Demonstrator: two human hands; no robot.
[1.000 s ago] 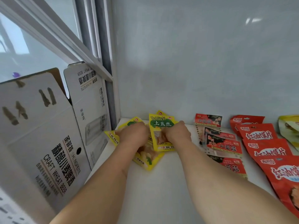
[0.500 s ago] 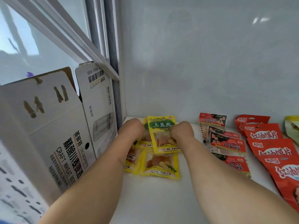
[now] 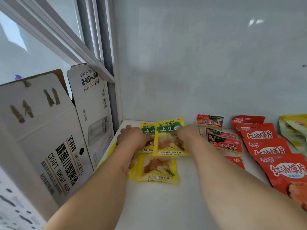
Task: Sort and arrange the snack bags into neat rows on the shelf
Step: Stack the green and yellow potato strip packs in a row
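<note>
Head view: yellow snack bag (image 3: 169,138) between both hands (image 3: 132,138), on shelf (image 3: 166,205).

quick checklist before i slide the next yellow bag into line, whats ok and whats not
1. Right hand has a grip on the top yellow bag: ok.
2. Left hand on the yellow bag behind it: ok, exact grip cannot tell.
3. Yellow bags in one straight row: not ok, they overlap and the front yellow bag sits crooked.
4. Bare shelf in front for more bags: ok.
5. Gap kept from the black-and-red bags: ok.
</note>
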